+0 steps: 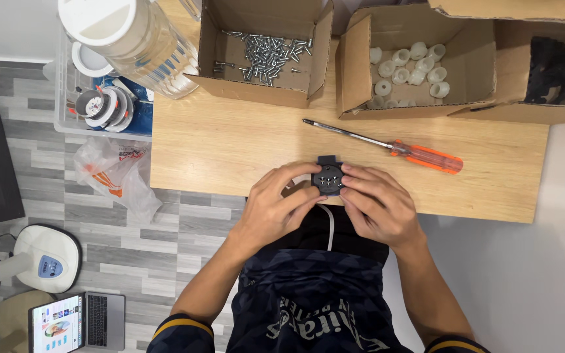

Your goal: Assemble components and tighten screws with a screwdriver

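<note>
A small round black part [329,178] with several silver screws in its face sits at the near edge of the wooden table [230,144]. My left hand [276,206] grips it from the left, and my right hand [379,204] grips it from the right, fingertips curled over its rim. A screwdriver [393,149] with an orange handle lies on the table just behind the part, with neither hand on it.
At the back stand open cardboard boxes: one with loose silver screws [266,51], one with white plastic caps [410,68], one with black parts [547,68]. A clear tub [132,39] and a bin of tape rolls [102,104] sit left. A plastic bag [112,173] and a laptop [76,323] lie on the floor.
</note>
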